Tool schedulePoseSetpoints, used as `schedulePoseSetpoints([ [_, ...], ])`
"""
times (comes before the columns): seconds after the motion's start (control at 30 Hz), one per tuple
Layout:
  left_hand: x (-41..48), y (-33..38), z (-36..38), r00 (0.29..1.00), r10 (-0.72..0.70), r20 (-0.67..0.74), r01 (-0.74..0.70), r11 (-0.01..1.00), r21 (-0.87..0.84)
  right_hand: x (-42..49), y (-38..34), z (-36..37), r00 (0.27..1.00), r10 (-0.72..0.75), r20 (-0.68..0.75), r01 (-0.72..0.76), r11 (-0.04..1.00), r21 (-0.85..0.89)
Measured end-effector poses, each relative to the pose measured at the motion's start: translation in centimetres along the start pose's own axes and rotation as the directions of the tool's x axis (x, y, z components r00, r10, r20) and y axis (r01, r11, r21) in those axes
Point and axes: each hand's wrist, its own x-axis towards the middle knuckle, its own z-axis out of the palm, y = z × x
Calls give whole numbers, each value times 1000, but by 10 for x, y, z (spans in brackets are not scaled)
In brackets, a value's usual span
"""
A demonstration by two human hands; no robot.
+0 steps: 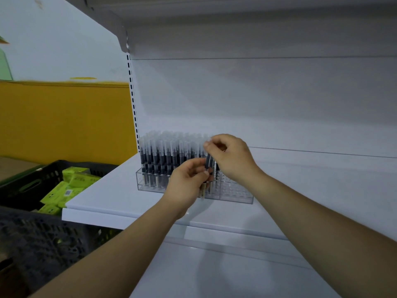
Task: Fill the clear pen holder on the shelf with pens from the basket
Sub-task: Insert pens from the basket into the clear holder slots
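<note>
Clear acrylic, the pen holder (pixel 236 195) sits at the left end of the white shelf (pixel 107 198), and I judge it well over half full. The dark pens (pixel 163 151) with frosted caps stand packed across its left and middle rows, while the holes at its right end show bare. What is left, as I read it, is that right-hand block. My left hand (pixel 187 181) is curled round a small bundle of pens (pixel 203 189) just in front of the holder's middle, their lower ends hanging below the palm. My right hand (pixel 229 155) pinches the top of a single pen (pixel 208 162) between thumb and forefinger. That pen stands upright beside the bundle, at the edge of the filled rows. Whether its tip sits in a hole I cannot tell. The black basket (pixel 25 183), holding green boxes (pixel 71 181), lies low on the left.
</note>
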Motion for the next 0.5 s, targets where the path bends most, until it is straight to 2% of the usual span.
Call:
schedulePoseSetpoints([
  [0.07,-1,-3,-2,1000,0,31,-3,995,102,2,0,-2,998,23,-53,-20,998,56],
  [0.13,-5,-8,-10,997,-1,81,-24,952,306,4,2,-7,990,43,-133,-27,993,115],
  [0.17,-8,-12,-15,994,6,111,-54,899,434,6,3,-11,985,47,-164,-26,991,128],
  [0.2,-12,-16,-21,990,13,143,-93,817,569,7,3,-15,981,51,-186,-27,991,131],
  [0.27,-21,-25,-33,975,18,221,-190,584,789,10,6,-21,975,57,-213,-30,991,127],
  [0.37,-28,-35,-45,954,-29,299,-282,257,924,13,12,-24,973,70,-219,-47,993,106],
  [0.43,-29,-39,-47,945,-76,317,-306,130,943,14,15,-21,973,81,-217,-62,994,94],
  [0.5,-30,-42,-46,942,-105,317,-310,78,947,15,17,-19,973,90,-213,-73,994,86],
])
